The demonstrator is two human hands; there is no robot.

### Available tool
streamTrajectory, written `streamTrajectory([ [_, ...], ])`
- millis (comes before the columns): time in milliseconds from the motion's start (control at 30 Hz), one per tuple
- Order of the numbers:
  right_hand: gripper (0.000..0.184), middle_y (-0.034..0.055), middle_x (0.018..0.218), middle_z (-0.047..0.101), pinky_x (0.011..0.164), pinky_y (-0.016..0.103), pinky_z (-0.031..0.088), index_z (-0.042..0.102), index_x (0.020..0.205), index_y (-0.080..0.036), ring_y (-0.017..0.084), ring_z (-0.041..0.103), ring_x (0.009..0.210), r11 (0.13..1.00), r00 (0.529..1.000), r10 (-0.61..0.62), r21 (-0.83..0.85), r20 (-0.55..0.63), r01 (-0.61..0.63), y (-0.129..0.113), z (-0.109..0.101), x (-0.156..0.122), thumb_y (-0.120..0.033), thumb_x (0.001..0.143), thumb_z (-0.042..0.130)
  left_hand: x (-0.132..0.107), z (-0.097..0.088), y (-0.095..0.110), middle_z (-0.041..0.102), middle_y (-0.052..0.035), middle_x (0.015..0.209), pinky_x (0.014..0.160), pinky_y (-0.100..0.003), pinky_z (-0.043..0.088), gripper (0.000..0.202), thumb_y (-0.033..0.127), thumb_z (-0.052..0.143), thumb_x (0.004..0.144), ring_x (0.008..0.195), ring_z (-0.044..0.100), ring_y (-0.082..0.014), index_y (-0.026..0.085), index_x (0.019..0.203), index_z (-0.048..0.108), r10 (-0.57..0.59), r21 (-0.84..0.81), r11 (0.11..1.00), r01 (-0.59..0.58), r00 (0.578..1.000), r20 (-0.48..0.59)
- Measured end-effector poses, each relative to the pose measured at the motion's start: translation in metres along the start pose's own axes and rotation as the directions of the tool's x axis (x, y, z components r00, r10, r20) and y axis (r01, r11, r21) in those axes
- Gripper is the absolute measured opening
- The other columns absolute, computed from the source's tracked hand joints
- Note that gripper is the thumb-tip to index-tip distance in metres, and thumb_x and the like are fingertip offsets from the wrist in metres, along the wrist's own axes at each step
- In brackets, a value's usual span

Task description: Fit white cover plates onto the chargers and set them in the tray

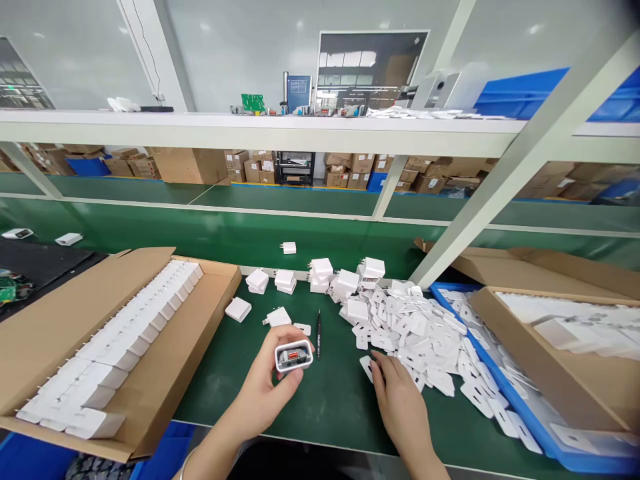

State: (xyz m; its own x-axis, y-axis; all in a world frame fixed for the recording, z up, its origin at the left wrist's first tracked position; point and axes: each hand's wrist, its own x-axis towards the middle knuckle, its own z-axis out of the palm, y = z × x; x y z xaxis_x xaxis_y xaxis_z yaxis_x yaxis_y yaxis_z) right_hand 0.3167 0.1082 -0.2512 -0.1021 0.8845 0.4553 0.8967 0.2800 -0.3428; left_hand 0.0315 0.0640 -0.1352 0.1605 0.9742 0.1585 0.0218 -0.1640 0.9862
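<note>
Over green mat (pixel 330 407): left hand (pixel 265 390) clasps open white plastic charger shell (pixel 294 355); right hand (pixel 400 400) touches flat white cover (pixel 367 367) at pile (pixel 420 330), hold unclear; lifting needs separation.

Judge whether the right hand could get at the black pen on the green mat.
Likely yes: only bare green mat lies between the right hand and the black pen; the open charger in the left hand sits beside it, not over it.
</note>
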Motion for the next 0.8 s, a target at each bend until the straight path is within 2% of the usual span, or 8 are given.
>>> streamTrajectory([
  [100, 0.051, 0.0149, 0.114, 0.070, 0.071, 0.041, 0.058, 0.065, 0.124, -0.018, 0.031, 0.072, 0.096, 0.999, 1.000, 0.005, -0.043, 0.024, -0.004, 0.006, 0.001, -0.007, -0.058, 0.110, 0.037, -0.001, 0.001, -0.005, 0.060, -0.0077, 0.122, 0.089, -0.033, 0.046, 0.034, 0.049, 0.062, 0.101, 0.108, 0.056, -0.0236, 0.031, 0.128, 0.053, -0.016, -0.070, 0.997, 0.020, 0.999, 0.047],
  [167, 0.046, 0.0136, 0.111, 0.069, 0.071, 0.040, 0.057, 0.066, 0.119, -0.019, 0.030, 0.071, 0.093, 1.000, 0.998, -0.018, -0.006, 0.052, 0.019, 0.008, 0.001, -0.009, -0.055, 0.110, 0.038, 0.000, 0.002, -0.009, 0.062, -0.0082, 0.119, 0.086, -0.032, 0.045, 0.039, 0.053, 0.064, 0.099, 0.105, 0.056, -0.0229, 0.029, 0.128, 0.052, -0.005, -0.127, 0.992, 0.014, 0.998, 0.070],
  [233, 0.038, 0.0120, 0.106, 0.069, 0.074, 0.041, 0.057, 0.067, 0.113, -0.020, 0.029, 0.069, 0.092, 0.998, 0.998, -0.030, 0.058, 0.061, 0.026, 0.007, -0.001, -0.007, -0.049, 0.110, 0.042, 0.002, 0.004, -0.016, 0.065, -0.0091, 0.115, 0.075, -0.029, 0.044, 0.047, 0.059, 0.063, 0.097, 0.093, 0.056, -0.0203, 0.027, 0.130, 0.051, 0.011, -0.208, 0.978, 0.010, 0.995, 0.097],
  [333, 0.024, 0.0106, 0.103, 0.070, 0.079, 0.042, 0.056, 0.068, 0.111, -0.022, 0.028, 0.068, 0.092, 0.981, 0.999, -0.036, 0.192, 0.039, 0.028, -0.008, -0.014, 0.001, -0.041, 0.106, 0.054, 0.004, 0.010, -0.030, 0.066, -0.0090, 0.109, 0.057, -0.025, 0.034, 0.055, 0.068, 0.054, 0.097, 0.065, 0.046, -0.0116, 0.024, 0.130, 0.051, -0.020, -0.298, 0.953, 0.061, 0.990, 0.137],
  [400, 0.016, 0.0099, 0.106, 0.069, 0.082, 0.040, 0.056, 0.067, 0.113, -0.023, 0.026, 0.067, 0.095, 0.941, 0.998, -0.068, 0.333, 0.012, 0.060, -0.027, -0.029, 0.007, -0.032, 0.104, 0.058, 0.004, 0.016, -0.039, 0.065, -0.0082, 0.106, 0.054, -0.025, 0.031, 0.056, 0.071, 0.047, 0.099, 0.059, 0.040, -0.0093, 0.023, 0.128, 0.052, -0.066, -0.292, 0.951, 0.106, 0.987, 0.144],
  [500, 0.020, 0.0086, 0.105, 0.067, 0.082, 0.038, 0.054, 0.066, 0.118, -0.024, 0.024, 0.064, 0.096, 0.849, 0.978, -0.207, 0.489, -0.040, 0.199, -0.060, -0.053, 0.016, -0.020, 0.101, 0.059, 0.003, 0.024, -0.048, 0.063, -0.0072, 0.099, 0.055, -0.026, 0.031, 0.058, 0.072, 0.038, 0.101, 0.064, 0.043, -0.0124, 0.023, 0.126, 0.053, -0.107, -0.233, 0.963, 0.138, 0.984, 0.141],
  [633, 0.026, 0.0071, 0.101, 0.065, 0.080, 0.037, 0.051, 0.067, 0.123, -0.023, 0.022, 0.059, 0.093, 0.804, 0.924, -0.376, 0.471, -0.072, 0.363, -0.093, -0.070, 0.025, -0.014, 0.098, 0.063, 0.001, 0.032, -0.050, 0.059, -0.0046, 0.095, 0.060, -0.029, 0.036, 0.054, 0.068, 0.027, 0.105, 0.070, 0.044, -0.0154, 0.025, 0.124, 0.055, -0.114, -0.144, 0.981, 0.132, 0.985, 0.130],
  [800, 0.026, 0.0069, 0.105, 0.063, 0.084, 0.037, 0.050, 0.071, 0.127, -0.027, 0.022, 0.058, 0.097, 0.786, 0.919, -0.395, 0.512, -0.019, 0.348, -0.099, -0.065, 0.027, -0.021, 0.103, 0.062, -0.001, 0.033, -0.049, 0.061, -0.0039, 0.102, 0.066, -0.029, 0.039, 0.042, 0.059, 0.036, 0.108, 0.078, 0.049, -0.0168, 0.025, 0.123, 0.055, -0.104, -0.071, 0.991, 0.112, 0.988, 0.113],
])
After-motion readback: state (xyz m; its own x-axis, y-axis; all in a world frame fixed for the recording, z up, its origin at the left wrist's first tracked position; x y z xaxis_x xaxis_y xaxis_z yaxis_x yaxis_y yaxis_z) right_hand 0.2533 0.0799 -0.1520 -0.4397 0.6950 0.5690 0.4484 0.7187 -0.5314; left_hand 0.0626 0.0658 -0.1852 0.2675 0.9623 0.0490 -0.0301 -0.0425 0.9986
